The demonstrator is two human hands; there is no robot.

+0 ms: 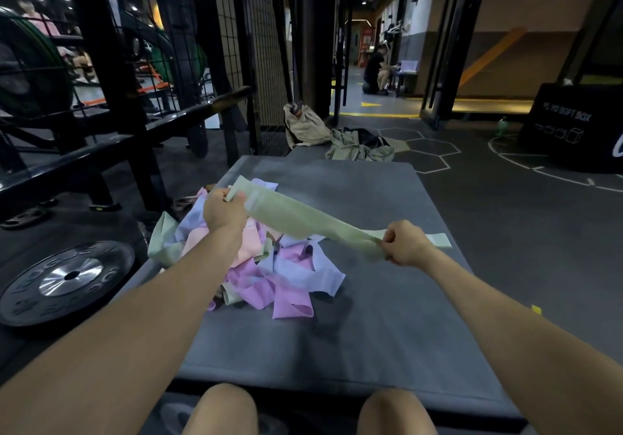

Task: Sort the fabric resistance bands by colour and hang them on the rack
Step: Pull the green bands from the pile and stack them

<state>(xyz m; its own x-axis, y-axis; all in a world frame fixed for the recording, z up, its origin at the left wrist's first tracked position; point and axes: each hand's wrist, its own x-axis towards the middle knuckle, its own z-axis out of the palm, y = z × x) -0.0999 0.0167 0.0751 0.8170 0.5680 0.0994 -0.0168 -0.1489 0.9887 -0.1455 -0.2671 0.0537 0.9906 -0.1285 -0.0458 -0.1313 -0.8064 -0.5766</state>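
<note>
A pale green fabric band (303, 217) is stretched in the air between my hands above a grey mat (387, 316). My left hand (224, 210) grips its far left end. My right hand (406, 244) pinches it near the right end, and a short tail (438, 240) sticks out past my fingers. Under the band lies a heap of bands (269, 266) in pink, lilac, light blue and green on the left half of the mat. A black metal rack (118, 124) with bars and wire mesh stands to the left.
A black weight plate (67, 278) lies on the floor at left. Beyond the mat are a beige bag (305, 126) and crumpled clothes (360, 146). A black soft box (573, 128) stands at right. A person (376, 70) crouches far down the corridor. My knees show at the bottom.
</note>
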